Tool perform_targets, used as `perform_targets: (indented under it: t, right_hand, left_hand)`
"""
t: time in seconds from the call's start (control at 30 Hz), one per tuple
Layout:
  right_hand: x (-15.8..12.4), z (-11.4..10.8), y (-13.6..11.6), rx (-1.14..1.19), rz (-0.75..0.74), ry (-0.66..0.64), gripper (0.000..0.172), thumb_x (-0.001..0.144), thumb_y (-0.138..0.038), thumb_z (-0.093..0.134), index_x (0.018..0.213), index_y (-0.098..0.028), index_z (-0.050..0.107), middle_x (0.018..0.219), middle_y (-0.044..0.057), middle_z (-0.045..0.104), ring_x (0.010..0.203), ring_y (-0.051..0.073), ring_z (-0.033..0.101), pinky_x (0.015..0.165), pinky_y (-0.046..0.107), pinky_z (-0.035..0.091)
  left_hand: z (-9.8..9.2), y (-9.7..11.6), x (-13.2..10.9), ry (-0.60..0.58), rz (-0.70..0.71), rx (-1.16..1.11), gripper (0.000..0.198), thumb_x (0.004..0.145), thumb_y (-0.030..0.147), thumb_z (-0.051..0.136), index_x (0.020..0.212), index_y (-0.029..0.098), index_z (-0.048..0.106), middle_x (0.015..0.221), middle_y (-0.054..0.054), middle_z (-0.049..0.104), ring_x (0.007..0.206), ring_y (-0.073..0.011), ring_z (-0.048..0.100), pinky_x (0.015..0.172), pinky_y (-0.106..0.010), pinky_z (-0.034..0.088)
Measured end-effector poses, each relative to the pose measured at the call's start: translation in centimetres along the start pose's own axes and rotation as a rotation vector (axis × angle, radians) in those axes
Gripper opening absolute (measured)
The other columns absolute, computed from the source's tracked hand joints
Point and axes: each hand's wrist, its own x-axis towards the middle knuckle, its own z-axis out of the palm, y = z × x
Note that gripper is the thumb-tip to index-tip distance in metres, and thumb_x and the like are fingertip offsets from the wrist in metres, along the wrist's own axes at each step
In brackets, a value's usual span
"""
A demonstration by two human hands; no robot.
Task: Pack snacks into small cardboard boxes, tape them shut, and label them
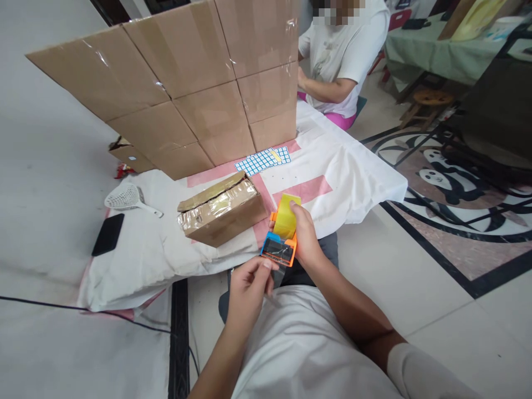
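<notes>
My right hand is closed around an orange and blue tape dispenser with a yellowish roll of tape in it. The dispenser is above my lap, close to the table's near edge. Just below its blue end, my left hand pinches the loose end of the clear tape. A short stretch of this tape shows between my fingers and the dispenser. On the table, left of the dispenser, lies a closed cardboard box with shiny tape over its top.
A tall cardboard panel stands across the table. By its foot lie blue-and-white sticker sheets. A white slotted scoop and a black phone are at the left. Behind the panel sits another person.
</notes>
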Motion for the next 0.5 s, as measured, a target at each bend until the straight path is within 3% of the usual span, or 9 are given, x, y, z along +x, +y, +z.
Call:
perform_targets:
  t: [0.13, 0.33, 0.5]
  right_hand:
    - [0.27, -0.03, 0.19, 0.052, 0.046, 0.016, 0.028, 0.081, -0.048, 0.062, 0.083, -0.021, 0.058, 0.064, 0.002, 0.070, 0.057, 0.022, 0.069, 0.052, 0.032, 0.058]
    - [0.19, -0.28, 0.38, 0.052, 0.045, 0.009, 0.029, 0.081, -0.049, 0.064, 0.081, -0.021, 0.058, 0.063, 0.002, 0.069, 0.058, 0.022, 0.070, 0.054, 0.032, 0.058]
    - [0.49, -0.78, 0.89, 0.061, 0.062, 0.015, 0.031, 0.082, -0.051, 0.064, 0.081, -0.021, 0.058, 0.061, 0.002, 0.069, 0.054, 0.022, 0.067, 0.052, 0.033, 0.057]
  left_hand:
    - [0.18, -0.71, -0.02, -0.024, -0.041, -0.002, 0.032, 0.081, 0.048, 0.073, 0.075, 0.018, 0.062, 0.047, 0.007, 0.048, 0.042, -0.0066, 0.039, 0.046, -0.020, 0.031]
    - [0.27, -1.14, 0.09, -0.028, -0.077, 0.007, 0.036, 0.079, 0.051, 0.073, 0.074, 0.018, 0.062, 0.049, 0.009, 0.038, 0.044, -0.0057, 0.029, 0.046, -0.019, 0.024]
    - [-0.14, -0.75, 0.15, -0.078, -0.076, 0.142, 0.032, 0.082, 0.050, 0.070, 0.076, 0.018, 0.064, 0.049, 0.010, 0.032, 0.046, -0.0068, 0.027, 0.047, -0.020, 0.023]
